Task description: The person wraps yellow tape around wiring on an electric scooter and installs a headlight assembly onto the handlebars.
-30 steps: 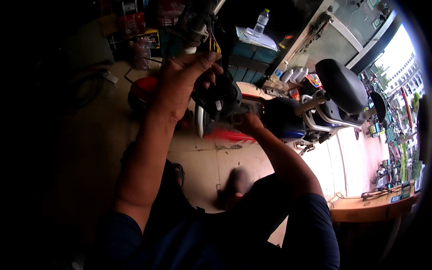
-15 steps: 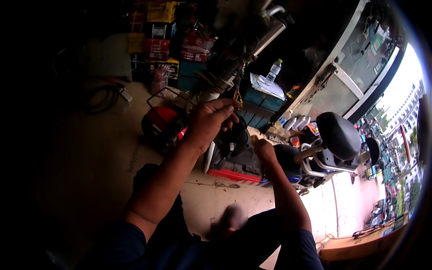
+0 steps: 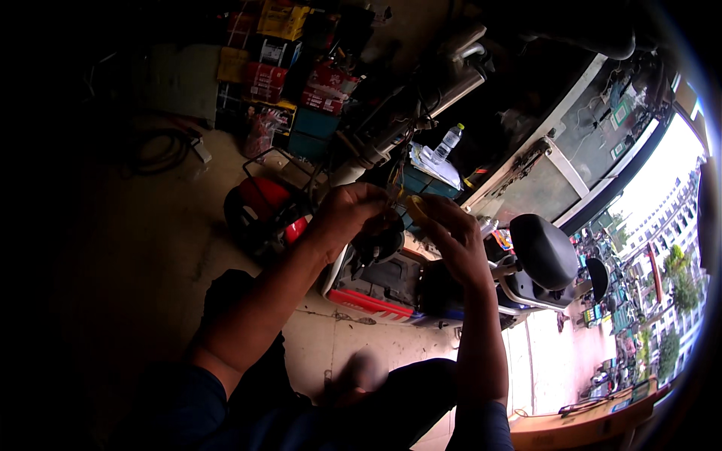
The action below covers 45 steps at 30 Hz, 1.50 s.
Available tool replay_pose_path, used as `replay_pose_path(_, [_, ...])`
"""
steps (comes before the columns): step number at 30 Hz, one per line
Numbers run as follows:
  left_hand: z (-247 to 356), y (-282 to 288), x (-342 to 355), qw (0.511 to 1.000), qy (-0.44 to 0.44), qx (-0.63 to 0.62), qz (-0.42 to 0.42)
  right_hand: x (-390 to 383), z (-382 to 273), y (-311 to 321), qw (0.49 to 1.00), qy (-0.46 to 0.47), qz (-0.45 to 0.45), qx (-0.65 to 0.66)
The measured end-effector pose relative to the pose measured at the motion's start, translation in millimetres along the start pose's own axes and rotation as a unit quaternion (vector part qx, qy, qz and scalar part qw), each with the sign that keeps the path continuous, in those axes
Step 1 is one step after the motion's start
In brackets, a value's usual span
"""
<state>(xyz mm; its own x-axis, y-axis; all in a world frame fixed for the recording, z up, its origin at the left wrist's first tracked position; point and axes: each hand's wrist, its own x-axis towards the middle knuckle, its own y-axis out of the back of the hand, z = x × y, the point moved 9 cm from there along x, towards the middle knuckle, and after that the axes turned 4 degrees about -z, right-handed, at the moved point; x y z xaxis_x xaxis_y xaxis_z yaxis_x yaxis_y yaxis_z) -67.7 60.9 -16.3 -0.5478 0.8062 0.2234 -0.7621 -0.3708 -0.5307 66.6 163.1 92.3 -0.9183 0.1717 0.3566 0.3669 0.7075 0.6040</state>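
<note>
My left hand (image 3: pixel 347 214) pinches thin yellow and dark wires (image 3: pixel 399 177) hanging beside the scooter's bare steering column (image 3: pixel 365 161). Just right of it, my right hand (image 3: pixel 455 229) grips a small yellowish object (image 3: pixel 416 206), too small to identify, at the wires; the fingertips of both hands are close together. Below them a black plastic housing (image 3: pixel 380 244) hangs over the red-trimmed scooter deck (image 3: pixel 362 299), with the padded black seat (image 3: pixel 543 252) to the right.
A red and black machine (image 3: pixel 263 203) stands at left near coiled cable (image 3: pixel 156 150). Behind are stacked boxes (image 3: pixel 265 81), a water bottle (image 3: pixel 450 140) on papers and a glass door (image 3: pixel 571 143). A wooden bench (image 3: pixel 571 428) sits lower right beside the bright doorway.
My right hand has risen from down by the deck to beside my left hand with the yellowish object. My left hand stays on the wires. The view has shifted, so the scene sits lower.
</note>
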Motion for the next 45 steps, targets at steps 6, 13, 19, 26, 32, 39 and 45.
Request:
replay_pose_path(6, [10.7,-2.6,-5.1,1.000,-0.005,0.020,0.012,19.5,4.6,-10.2,0.994,-0.046,-0.083,-0.060])
replay_pose_path(13, [16.6,-4.8,-6.1,0.996,-0.033,0.067,0.039,30.4,-4.7,-11.0,0.989,-0.023,-0.095,-0.107])
replay_pose_path(19, [15.6,-6.9,-3.6,0.992,-0.040,0.104,0.051,34.0,-18.2,-12.1,0.984,0.033,-0.110,-0.135])
replay_pose_path(26, [19.2,-5.4,-5.4,0.984,-0.037,0.149,0.090,30.9,-22.0,-13.0,0.981,0.045,-0.131,-0.136])
replay_pose_path(32, [17.8,-9.5,-6.0,0.994,-0.052,0.084,0.041,29.5,-18.6,-9.4,0.985,0.033,-0.126,-0.117])
replay_pose_path(39, [15.4,-7.6,-8.7,0.998,-0.042,0.030,0.038,30.8,-14.0,-10.8,0.983,0.028,-0.134,-0.119])
replay_pose_path(45, [12.4,-9.0,-7.1,0.998,-0.029,0.034,0.046,34.5,-17.7,-12.2,0.978,0.041,-0.153,-0.134])
